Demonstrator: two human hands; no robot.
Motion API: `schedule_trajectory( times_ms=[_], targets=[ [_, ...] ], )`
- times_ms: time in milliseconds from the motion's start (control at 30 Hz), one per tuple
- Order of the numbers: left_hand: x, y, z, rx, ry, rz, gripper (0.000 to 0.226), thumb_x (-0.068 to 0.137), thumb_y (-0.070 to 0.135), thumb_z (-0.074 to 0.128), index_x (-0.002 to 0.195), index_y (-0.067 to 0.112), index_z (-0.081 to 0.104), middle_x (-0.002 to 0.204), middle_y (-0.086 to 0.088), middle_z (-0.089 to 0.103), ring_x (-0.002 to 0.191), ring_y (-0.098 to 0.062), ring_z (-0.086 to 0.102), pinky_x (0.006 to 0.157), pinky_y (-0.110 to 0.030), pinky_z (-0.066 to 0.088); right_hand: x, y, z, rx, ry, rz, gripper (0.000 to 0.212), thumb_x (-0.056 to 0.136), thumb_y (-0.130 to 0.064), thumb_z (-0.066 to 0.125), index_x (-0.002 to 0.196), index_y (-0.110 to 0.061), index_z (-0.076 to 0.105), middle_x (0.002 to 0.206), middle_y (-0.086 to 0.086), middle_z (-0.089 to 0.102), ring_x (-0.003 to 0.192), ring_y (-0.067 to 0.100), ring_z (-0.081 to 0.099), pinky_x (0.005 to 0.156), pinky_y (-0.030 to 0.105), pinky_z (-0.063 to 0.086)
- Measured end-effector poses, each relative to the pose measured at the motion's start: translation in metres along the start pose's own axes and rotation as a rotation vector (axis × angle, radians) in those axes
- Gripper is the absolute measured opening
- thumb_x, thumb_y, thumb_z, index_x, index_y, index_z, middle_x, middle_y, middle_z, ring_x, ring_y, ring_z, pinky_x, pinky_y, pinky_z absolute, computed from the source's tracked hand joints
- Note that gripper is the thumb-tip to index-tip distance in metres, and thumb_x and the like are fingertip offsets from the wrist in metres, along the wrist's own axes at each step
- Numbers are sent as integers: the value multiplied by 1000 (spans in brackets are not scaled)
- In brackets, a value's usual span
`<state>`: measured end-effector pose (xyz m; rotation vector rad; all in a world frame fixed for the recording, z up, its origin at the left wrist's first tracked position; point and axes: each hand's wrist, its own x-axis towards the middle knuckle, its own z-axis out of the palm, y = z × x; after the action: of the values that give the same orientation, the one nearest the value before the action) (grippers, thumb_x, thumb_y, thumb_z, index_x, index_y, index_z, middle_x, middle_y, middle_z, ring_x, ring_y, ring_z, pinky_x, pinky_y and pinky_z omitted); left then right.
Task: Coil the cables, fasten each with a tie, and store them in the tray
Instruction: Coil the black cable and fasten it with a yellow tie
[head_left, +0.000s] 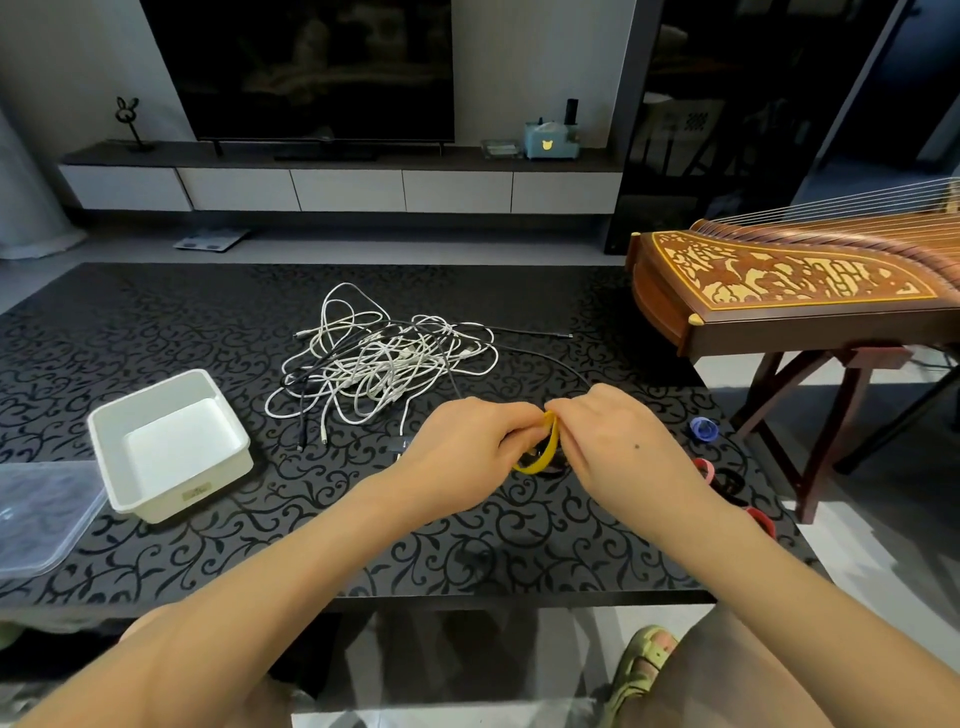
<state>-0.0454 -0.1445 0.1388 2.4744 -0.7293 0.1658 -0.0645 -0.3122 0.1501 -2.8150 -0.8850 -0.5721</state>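
Observation:
My left hand (467, 441) and my right hand (608, 441) meet over the middle of the black patterned table (156, 322), and both pinch a yellow tie (545, 452) that loops between them. A dark cable (540, 356) runs from under my hands back toward a tangled heap of white and black cables (374, 364) further back. An empty white tray (166, 447) stands at the left. More ties lie to the right of my right hand: a blue one (704, 429), a pink one (706, 470) and a red one (763, 522).
A clear plastic lid (41, 519) lies at the table's left edge next to the tray. A wooden zither on a stand (789, 291) sits past the table's right side. A television unit (337, 176) is behind. My sandalled foot (644, 660) is below the table's front edge.

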Motion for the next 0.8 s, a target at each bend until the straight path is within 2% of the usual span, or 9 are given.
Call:
schedule_trajectory(
  times_ms=[100, 233, 333, 433, 500, 567, 667, 733, 800],
  targets=[
    [-2, 1, 0, -2, 0, -6, 21, 98, 27, 48, 101, 22, 68, 63, 8, 56, 62, -14, 46, 63, -25, 28, -1, 1, 1, -2, 106, -19, 16, 65, 10, 76, 74, 2, 67, 62, 10, 63, 55, 28, 58, 51, 35, 52],
    [-2, 0, 0, -32, 2, -31, 23, 99, 25, 46, 107, 22, 68, 76, 0, 67, 68, -17, 54, 67, -28, 38, -3, 2, 2, -39, 171, -41, 15, 70, 2, 79, 67, -2, 66, 56, 7, 60, 49, 25, 55, 47, 29, 49],
    [-3, 0, 0, -47, -21, -38, 24, 99, 27, 45, 103, 22, 68, 69, 2, 62, 62, -13, 46, 60, -20, 32, -3, 5, 1, -63, 212, -9, 19, 74, -6, 78, 61, -5, 64, 51, 6, 57, 47, 25, 53, 42, 27, 43],
    [-2, 1, 0, -33, -33, -50, 24, 99, 27, 44, 96, 20, 67, 58, 3, 52, 55, -14, 42, 58, -26, 26, -1, 6, -5, -166, 176, -67, 31, 57, -4, 87, 54, -10, 57, 48, 2, 52, 45, 21, 50, 39, 22, 33],
    [-1, 2, -1, 3, -52, -34, 23, 99, 25, 44, 87, 17, 62, 53, 5, 43, 52, -11, 40, 57, -27, 23, -1, 5, -9, -199, 96, -146, 30, 55, -6, 86, 58, -11, 56, 53, 2, 52, 51, 21, 52, 39, 24, 32],
    [-3, 2, -1, 27, -83, -14, 24, 99, 22, 44, 81, 12, 56, 52, 3, 39, 51, -12, 38, 56, -27, 22, 0, 7, -13, -170, -36, -221, 23, 66, -9, 79, 68, -12, 56, 63, 1, 52, 62, 23, 54, 43, 27, 34],
    [-8, 2, -1, 5, -131, -2, 24, 100, 26, 42, 91, 13, 61, 50, 4, 38, 52, -8, 41, 56, -26, 24, 4, 21, -24, -16, -197, -168, 19, 92, -15, 51, 75, -17, 42, 73, -5, 38, 75, 21, 43, 59, 37, 40],
    [-11, 2, -2, -60, -106, 3, 23, 101, 27, 42, 103, 22, 64, 47, 7, 38, 52, -2, 43, 55, -23, 28, 5, 27, -33, 33, -92, -202, 24, 92, -15, 45, 69, -17, 37, 68, -6, 35, 68, 18, 36, 54, 42, 40],
    [-11, 4, -3, -24, -86, 55, 26, 101, 26, 40, 112, 21, 63, 50, 10, 40, 53, -2, 43, 57, -25, 31, 6, 29, -38, -28, 20, -283, 24, 88, -15, 42, 65, -16, 38, 63, -3, 37, 64, 20, 36, 44, 40, 39]
  ],
)
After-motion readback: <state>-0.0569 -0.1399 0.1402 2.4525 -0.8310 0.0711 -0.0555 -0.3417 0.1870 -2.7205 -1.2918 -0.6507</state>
